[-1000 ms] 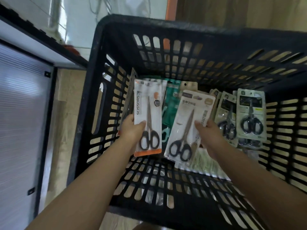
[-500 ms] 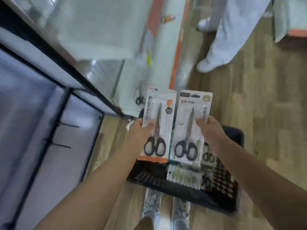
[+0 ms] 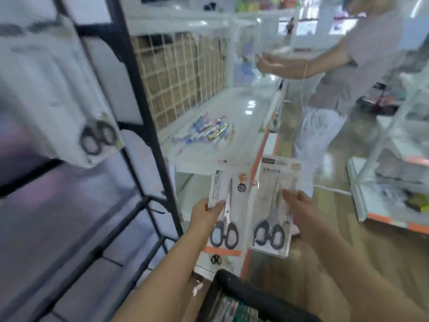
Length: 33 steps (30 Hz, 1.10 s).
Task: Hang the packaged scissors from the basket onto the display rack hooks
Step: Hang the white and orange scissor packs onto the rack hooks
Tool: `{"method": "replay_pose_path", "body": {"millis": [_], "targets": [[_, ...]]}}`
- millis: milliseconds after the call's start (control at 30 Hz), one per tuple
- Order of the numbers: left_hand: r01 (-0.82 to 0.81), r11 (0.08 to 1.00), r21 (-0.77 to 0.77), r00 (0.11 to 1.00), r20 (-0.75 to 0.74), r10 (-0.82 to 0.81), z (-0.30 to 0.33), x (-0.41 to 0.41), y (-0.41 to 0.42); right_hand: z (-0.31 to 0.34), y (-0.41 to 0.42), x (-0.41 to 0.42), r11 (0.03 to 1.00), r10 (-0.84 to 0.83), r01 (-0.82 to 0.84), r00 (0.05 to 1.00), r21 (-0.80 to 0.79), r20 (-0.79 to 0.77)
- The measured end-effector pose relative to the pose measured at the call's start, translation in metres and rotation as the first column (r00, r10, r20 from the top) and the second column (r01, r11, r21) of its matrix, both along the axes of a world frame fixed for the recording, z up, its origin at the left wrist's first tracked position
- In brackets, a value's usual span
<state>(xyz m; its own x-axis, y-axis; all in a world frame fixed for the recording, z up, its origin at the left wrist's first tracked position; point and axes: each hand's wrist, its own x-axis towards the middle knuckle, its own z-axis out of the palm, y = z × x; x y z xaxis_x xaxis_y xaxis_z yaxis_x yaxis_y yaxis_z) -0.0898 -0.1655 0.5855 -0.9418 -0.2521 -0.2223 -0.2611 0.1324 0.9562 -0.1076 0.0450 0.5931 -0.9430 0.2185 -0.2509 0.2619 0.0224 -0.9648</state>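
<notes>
The left hand grips the orange-trimmed scissors pack by its left edge, thumb across the front, holding it upright. Just beside it at 3 o'clock, the right hand pinches the beige-labelled scissors pack by its right edge, fingers curled behind the card; the two packs stand side by side, nearly touching. The black basket shows its rim at 6 o'clock, below both packs. The black display rack stands at 9 o'clock, with a blurred hung scissors pack at 10 o'clock and a bare hook low on the frame. A white counter at 12 o'clock carries small packets. Another person stands at 2 o'clock.
</notes>
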Motion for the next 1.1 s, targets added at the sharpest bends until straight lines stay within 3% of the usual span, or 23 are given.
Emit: {"method": "replay_pose_path", "body": {"millis": [133, 267, 433, 667, 867, 1100], "targets": [[-0.161, 0.987, 0.023, 0.986, 0.051, 0.159, 0.001, 0.050, -0.008, -0.020, -0.011, 0.026, 0.994, 0.109, -0.108, 0.991, -0.017, 0.083], [-0.332, 0.943, 0.028, 0.937, 0.131, 0.325, -0.019, 0.113, -0.004, -0.038, -0.023, 0.070, 0.965, 0.243, -0.253, 0.961, 0.062, 0.133], [-0.493, 0.870, -0.002, 0.846, 0.232, 0.480, -0.036, 0.176, -0.013, -0.048, -0.047, 0.097, 0.873, 0.448, -0.473, 0.875, 0.122, 0.183], [-0.646, 0.762, -0.028, 0.760, 0.058, 0.647, 0.022, 0.204, -0.054, 0.025, -0.101, 0.101, 0.797, 0.599, -0.602, 0.798, 0.047, 0.067], [-0.667, 0.744, 0.022, 0.734, -0.146, 0.663, 0.096, 0.194, -0.086, 0.109, -0.149, 0.089, 0.753, 0.657, -0.657, 0.749, 0.034, -0.085], [-0.622, 0.772, 0.130, 0.698, -0.355, 0.622, 0.174, 0.173, -0.114, 0.192, -0.186, 0.058, 0.749, 0.657, -0.647, 0.696, 0.143, -0.289]]}}
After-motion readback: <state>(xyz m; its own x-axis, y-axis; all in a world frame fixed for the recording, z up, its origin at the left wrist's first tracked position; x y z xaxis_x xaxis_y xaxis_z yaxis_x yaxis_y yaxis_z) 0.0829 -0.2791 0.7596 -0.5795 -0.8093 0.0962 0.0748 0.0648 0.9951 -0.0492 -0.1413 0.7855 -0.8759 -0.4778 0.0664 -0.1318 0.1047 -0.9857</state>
